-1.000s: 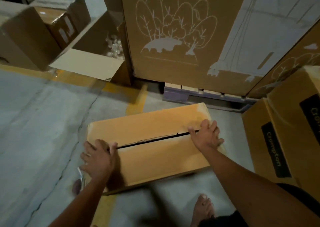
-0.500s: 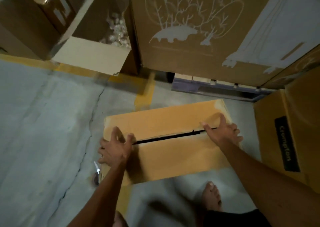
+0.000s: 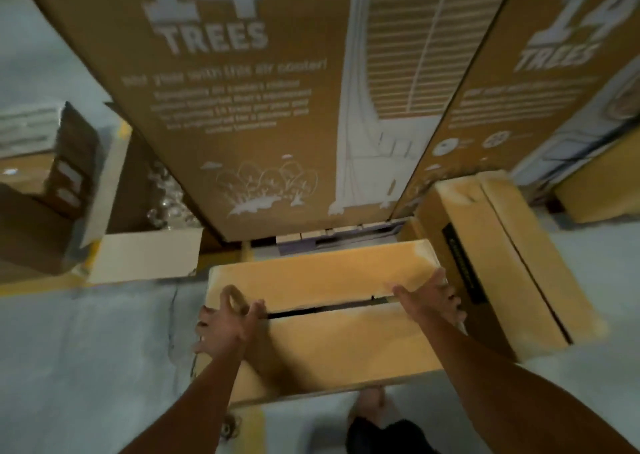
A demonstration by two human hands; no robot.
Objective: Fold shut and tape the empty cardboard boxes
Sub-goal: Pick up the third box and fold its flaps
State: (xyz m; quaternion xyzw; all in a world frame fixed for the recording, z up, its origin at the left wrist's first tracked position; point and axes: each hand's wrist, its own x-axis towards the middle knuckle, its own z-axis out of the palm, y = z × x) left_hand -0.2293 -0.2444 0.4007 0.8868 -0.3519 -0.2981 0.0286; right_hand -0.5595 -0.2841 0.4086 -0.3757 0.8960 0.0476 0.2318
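Head view, Q: where is the box (image 3: 325, 346)?
A: Under and between both hands. Left hand (image 3: 225, 325) grips its left end at the seam; right hand (image 3: 431, 301) lies spread on its right end.

A very tall brown carton (image 3: 242, 107) stood at the back. It had "14 TREES" in big white letters and a white drawing of trees low down. Another tall carton (image 3: 540, 83) with the same words stood just beside it on the right. A pallet (image 3: 332, 237) showed under them. On the left an open box (image 3: 138, 211) held shiny clear things (image 3: 166, 200), too blurry to tell. Its pale flap (image 3: 145, 254) hung out over the grey floor (image 3: 86, 367). A yellow line (image 3: 38, 285) ran along the floor.
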